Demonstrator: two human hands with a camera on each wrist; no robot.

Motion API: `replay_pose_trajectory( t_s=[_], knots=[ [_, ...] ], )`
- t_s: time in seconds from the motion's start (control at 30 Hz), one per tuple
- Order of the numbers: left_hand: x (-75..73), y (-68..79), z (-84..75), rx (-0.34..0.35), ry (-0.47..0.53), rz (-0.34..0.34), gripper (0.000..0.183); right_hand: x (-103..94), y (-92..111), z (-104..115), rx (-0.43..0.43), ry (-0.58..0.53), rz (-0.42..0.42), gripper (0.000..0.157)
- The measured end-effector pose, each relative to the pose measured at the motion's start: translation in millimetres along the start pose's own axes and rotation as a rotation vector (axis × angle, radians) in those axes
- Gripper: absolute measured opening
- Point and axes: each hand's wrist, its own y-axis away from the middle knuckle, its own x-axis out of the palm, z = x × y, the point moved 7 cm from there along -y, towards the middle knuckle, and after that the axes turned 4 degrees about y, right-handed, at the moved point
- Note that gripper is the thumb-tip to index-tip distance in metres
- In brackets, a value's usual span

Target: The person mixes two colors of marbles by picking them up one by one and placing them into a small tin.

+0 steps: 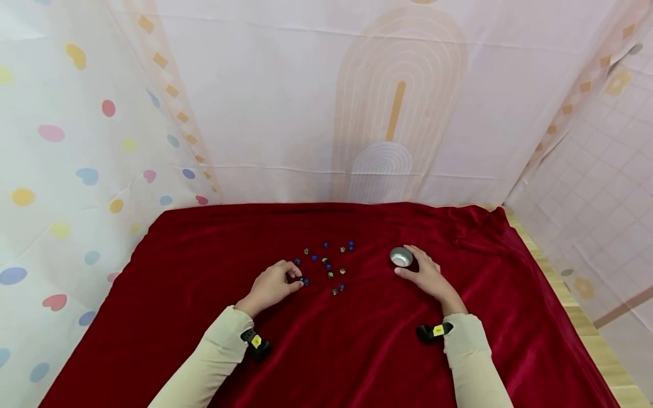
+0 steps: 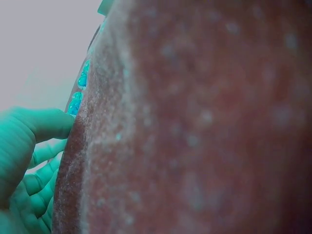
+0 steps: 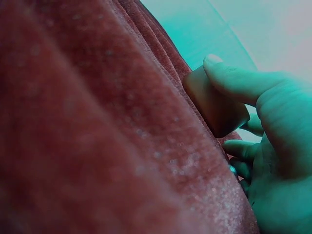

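In the head view several small marbles (image 1: 329,267), blue or patterned, lie scattered on a dark red cloth (image 1: 357,351). My left hand (image 1: 270,286) is at their left side. Its thumb and bent index finger are at a blue marble (image 1: 306,281) and a darker one beside it; whether they pinch either is unclear. In the left wrist view the thumb (image 2: 48,124) points toward blue marbles (image 2: 75,103), and a cloth fold hides the fingertips. Right of the marbles, my right hand (image 1: 425,274) holds a small silvery metal cup (image 1: 401,257) by its side, thumb and fingers around it.
The velvety cloth has raised folds, with a bunched part (image 1: 474,224) at the back right. A wooden edge (image 1: 576,309) shows along the right. Patterned curtains (image 1: 275,113) stand behind and at both sides. Each wrist wears a black strapped device (image 1: 431,332).
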Motion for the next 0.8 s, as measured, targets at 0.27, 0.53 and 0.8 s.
replay_pose_trajectory(
  t_s=[0.27, 0.53, 0.8],
  knots=[
    [-2.8, -0.9, -1.7, -0.009, 0.022, -0.038, 0.010, 0.6, 1.4, 1.1, -0.008, 0.008, -0.009, 0.071],
    [-11.1, -10.0, -8.0, -0.021, 0.072, -0.060, 0.012, -0.9, -1.9, 2.5, -0.019, 0.015, -0.027, 0.069],
    [-16.8, -24.2, -28.2, -0.005, 0.078, -0.074, 0.019, -0.1, -0.5, 0.1, -0.014, 0.009, -0.037, 0.069]
  ],
)
